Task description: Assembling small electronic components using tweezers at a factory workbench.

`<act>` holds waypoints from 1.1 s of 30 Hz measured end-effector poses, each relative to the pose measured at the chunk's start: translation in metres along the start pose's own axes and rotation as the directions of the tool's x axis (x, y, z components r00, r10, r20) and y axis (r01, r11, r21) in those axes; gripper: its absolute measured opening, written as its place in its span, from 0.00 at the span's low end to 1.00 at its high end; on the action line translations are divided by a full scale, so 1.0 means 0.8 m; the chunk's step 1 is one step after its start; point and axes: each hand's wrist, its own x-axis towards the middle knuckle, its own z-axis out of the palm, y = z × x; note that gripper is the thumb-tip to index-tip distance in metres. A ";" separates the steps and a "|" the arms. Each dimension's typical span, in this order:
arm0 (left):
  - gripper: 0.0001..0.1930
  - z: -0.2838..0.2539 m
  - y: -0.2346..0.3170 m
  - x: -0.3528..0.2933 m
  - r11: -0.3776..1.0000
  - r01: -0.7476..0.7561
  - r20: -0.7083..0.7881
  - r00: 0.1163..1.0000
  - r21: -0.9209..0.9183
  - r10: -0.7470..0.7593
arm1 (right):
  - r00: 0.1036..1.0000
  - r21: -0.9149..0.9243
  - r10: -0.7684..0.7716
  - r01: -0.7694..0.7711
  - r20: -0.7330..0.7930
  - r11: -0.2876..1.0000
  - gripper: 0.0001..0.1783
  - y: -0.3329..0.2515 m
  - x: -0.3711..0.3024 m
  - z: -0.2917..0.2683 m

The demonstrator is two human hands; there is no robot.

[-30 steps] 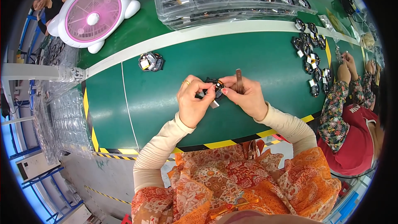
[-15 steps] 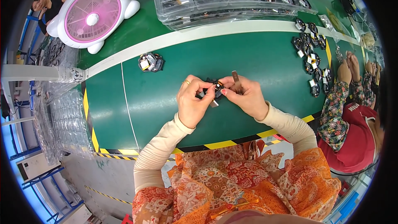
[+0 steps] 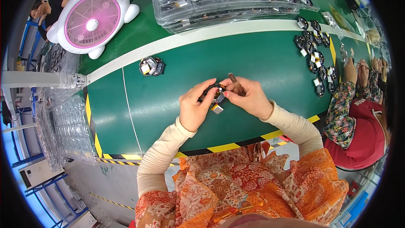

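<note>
Over the middle of the green bench, my left hand (image 3: 194, 106) is closed around the left side of a small black round electronic assembly (image 3: 218, 95). From its near side hangs a silver pouch battery (image 3: 217, 109) with a yellowish edge. My right hand (image 3: 249, 96) is closed, thumb and finger at the assembly's right side. It also keeps a pair of brownish metal tweezers (image 3: 236, 83), the broad end sticking up between the fingers. Whether the tweezers' tips touch the assembly is hidden. Another such black assembly (image 3: 152, 66) lies alone to the far left.
Stacked clear plastic trays (image 3: 219, 10) with similar assemblies stand beyond the white rail (image 3: 177, 37). Several loose assemblies (image 3: 314, 57) lie at the right. A pink-and-white fan (image 3: 93, 21) stands far left; empty clear trays (image 3: 74, 126) are at the left. A co-worker (image 3: 356, 131) sits at the right.
The assembly has been turned and tipped between my fingers, so more of its black ring shows. My left fingers have spread along its rim; the tweezers have tilted leftward.
</note>
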 end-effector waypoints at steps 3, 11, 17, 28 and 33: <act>0.13 -0.001 -0.014 0.000 0.999 0.002 0.044 0.999 -0.043 0.000 | 0.996 0.167 -0.052 0.063 -0.070 0.984 0.15 -0.003 0.006 0.009; 0.19 0.005 -0.008 0.004 0.970 0.128 0.155 0.983 -0.207 -0.097 | 0.974 -0.194 -0.214 0.197 -0.070 0.961 0.13 -0.011 0.023 -0.037; 0.15 0.003 -0.019 0.004 0.985 0.089 0.202 0.978 -0.145 -0.058 | 0.900 -0.756 -0.318 -0.018 -0.297 0.655 0.12 -0.029 0.026 -0.134; 0.09 0.009 -0.022 0.008 0.990 0.079 0.172 0.983 -0.115 -0.059 | 0.592 -0.904 -0.742 0.050 -0.315 0.424 0.13 -0.105 0.104 -0.161; 0.08 0.008 -0.022 0.008 0.992 0.062 0.164 0.985 -0.112 -0.043 | 0.841 -0.977 -0.498 -0.178 -0.212 0.116 0.12 -0.139 0.156 -0.184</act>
